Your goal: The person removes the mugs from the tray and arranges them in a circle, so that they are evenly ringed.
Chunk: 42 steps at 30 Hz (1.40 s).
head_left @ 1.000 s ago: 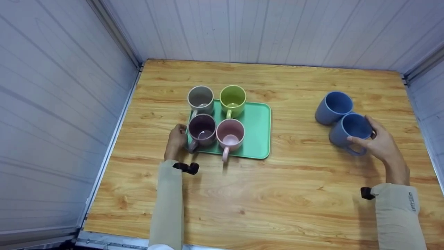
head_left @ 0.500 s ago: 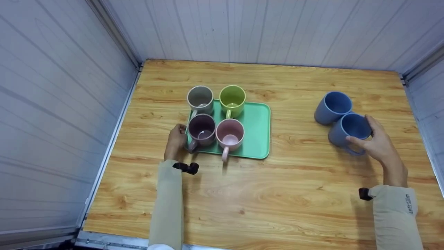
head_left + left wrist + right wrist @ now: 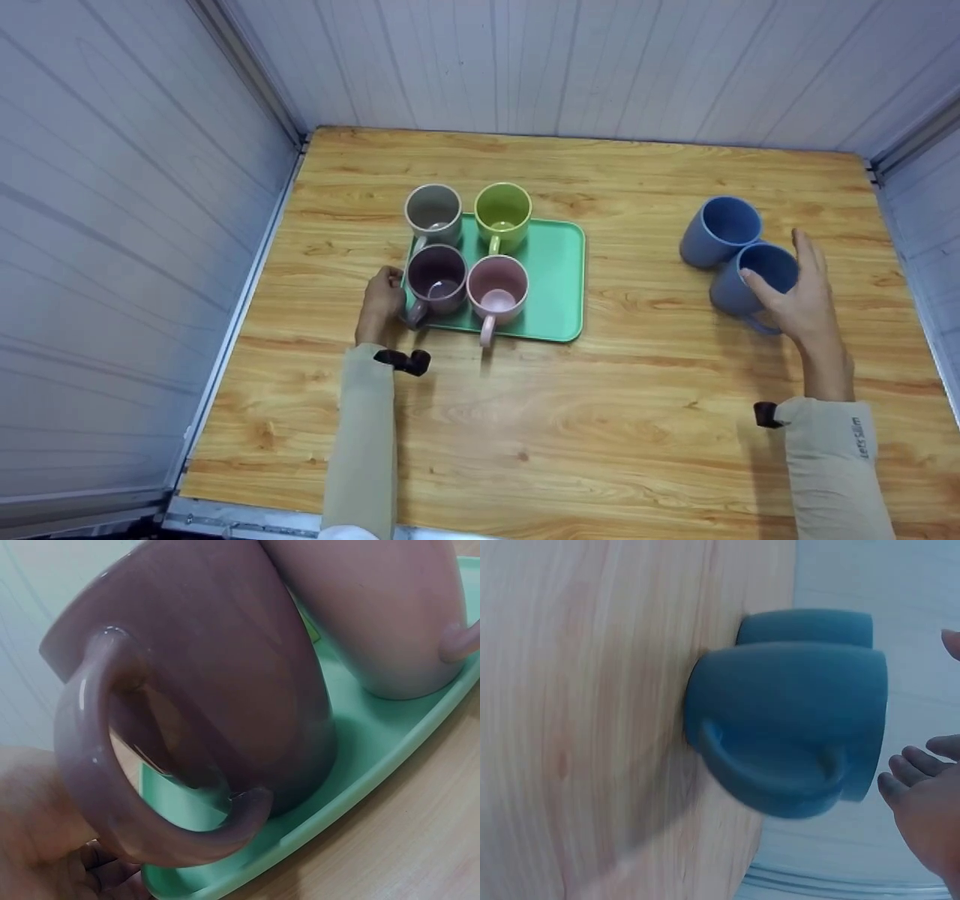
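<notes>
My left hand point(image 3: 382, 298) holds the left rim of a green tray point(image 3: 559, 281), its fingers curled at the edge beside a purple mug point(image 3: 442, 300). In the left wrist view, the purple mug's handle point(image 3: 82, 727) hides part of that hand. A pink mug point(image 3: 497, 311), a grey mug point(image 3: 446, 234) and a yellow-green mug point(image 3: 514, 238) stand upright on the tray too. To the right, my right hand point(image 3: 806, 304) is spread over the nearer blue mug point(image 3: 729, 291), thumb and fingers apart. The right wrist view shows its fingers off the blue mug's rim point(image 3: 874, 720).
A second blue mug point(image 3: 697, 244) stands close behind the nearer one. All of this is on a wood-grain table point(image 3: 600, 420), with pale panel walls point(image 3: 465, 67) at the back and sides. The tray's right part carries no mug.
My right hand has let go of the nearer blue mug, its fingers spreading and lifting while the arm shifts left. The left hand, tray and mugs have stayed put.
</notes>
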Motion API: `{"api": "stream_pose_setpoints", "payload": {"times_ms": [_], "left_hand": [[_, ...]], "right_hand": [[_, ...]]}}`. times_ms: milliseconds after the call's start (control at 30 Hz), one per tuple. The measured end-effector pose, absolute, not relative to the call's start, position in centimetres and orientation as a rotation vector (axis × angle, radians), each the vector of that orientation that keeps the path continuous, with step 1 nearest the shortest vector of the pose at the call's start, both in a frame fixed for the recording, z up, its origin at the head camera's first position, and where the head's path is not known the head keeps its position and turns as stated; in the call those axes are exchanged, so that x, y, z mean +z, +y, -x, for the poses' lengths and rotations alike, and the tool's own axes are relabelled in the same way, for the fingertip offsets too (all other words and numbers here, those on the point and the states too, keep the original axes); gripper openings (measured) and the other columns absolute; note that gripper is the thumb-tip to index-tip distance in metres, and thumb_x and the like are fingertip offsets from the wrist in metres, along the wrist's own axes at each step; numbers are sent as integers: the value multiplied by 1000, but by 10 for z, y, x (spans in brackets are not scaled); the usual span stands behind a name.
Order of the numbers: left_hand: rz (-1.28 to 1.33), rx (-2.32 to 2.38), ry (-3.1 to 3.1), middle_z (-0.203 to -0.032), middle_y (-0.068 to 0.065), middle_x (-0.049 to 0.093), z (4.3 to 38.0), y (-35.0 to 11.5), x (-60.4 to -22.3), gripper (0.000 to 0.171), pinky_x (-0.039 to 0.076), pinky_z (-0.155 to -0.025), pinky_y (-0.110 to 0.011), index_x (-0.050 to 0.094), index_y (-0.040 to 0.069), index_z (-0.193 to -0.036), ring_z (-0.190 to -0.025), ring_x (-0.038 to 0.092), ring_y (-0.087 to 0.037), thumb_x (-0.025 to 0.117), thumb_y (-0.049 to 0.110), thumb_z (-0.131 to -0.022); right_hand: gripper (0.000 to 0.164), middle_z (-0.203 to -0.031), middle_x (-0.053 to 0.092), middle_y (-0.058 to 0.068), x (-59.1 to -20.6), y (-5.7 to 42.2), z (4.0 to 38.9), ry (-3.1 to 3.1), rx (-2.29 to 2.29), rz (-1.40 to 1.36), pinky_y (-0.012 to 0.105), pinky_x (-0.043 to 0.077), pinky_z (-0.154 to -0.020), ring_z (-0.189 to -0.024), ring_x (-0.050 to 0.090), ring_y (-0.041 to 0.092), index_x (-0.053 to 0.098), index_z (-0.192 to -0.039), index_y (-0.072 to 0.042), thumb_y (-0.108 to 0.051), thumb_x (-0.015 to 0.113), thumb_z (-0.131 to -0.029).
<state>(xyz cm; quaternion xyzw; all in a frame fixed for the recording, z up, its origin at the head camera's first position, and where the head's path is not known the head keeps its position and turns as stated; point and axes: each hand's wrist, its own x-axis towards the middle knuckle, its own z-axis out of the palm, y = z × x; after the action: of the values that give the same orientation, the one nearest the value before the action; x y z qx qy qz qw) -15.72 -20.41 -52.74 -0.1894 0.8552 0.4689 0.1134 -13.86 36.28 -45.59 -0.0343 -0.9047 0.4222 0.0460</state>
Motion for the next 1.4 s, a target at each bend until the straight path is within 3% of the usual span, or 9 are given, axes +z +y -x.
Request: {"api": "stream_pose_setpoints", "payload": {"times_ms": [267, 500, 733, 1000, 1200, 1400], "left_hand": [[526, 1339, 2494, -115, -15, 51, 158, -204, -526, 42, 40, -91, -34, 47, -4, -128, -102, 46, -23, 34, -4, -88], [543, 1371, 2480, -113, -15, 51, 158, -204, -527, 39, 40, -95, -36, 48, -5, -126, -103, 47, -24, 37, -3, -88], [541, 1382, 2472, -117, -18, 51, 156, -203, -525, 39, 40, -96, -38, 47, -5, -126, -106, 47, -26, 37, -3, -88], [560, 1376, 2466, -114, -15, 49, 156, -204, -526, 38, 40, -90, -34, 47, -3, -126, -101, 45, -23, 34, -2, -90], [541, 1318, 2484, -124, -19, 51, 157, -204, -526, 39, 40, -96, -37, 46, -3, -129, -107, 46, -26, 34, -1, -91], [558, 1304, 2484, -121, -17, 51, 159, -204, -526, 40, 40, -93, -36, 46, -2, -129, -104, 46, -24, 35, -1, -90]], "right_hand": [[88, -156, 19, 17, -449, 331, 143, -2606, 1433, -82, 37, 13, -118, -145, 18, 28, 15, -153, -11, -16, 69, -85], [83, -155, 19, 24, -424, 289, 130, -2553, 1503, -231, 37, 13, -119, -145, 17, 33, 15, -151, -1, -7, 66, -86], [81, -154, 23, 21, -426, 264, 130, -2495, 1578, -313, 20, 21, -114, -143, 21, 32, 17, -150, 3, 0, 65, -85], [81, -153, 23, 22, -433, 234, 132, -2470, 1697, -341, 50, 18, -115, -143, 22, 34, 17, -149, 6, 0, 66, -84], [82, -153, 25, 21, -438, 212, 133, -2452, 1754, -390, 46, 18, -116, -142, 24, 32, 18, -149, 6, 2, 67, -83], [82, -152, 25, 25, -441, 196, 131, -2463, 1759, -456, 48, 19, -116, -142, 24, 36, 18, -148, 7, 4, 68, -82]]}}
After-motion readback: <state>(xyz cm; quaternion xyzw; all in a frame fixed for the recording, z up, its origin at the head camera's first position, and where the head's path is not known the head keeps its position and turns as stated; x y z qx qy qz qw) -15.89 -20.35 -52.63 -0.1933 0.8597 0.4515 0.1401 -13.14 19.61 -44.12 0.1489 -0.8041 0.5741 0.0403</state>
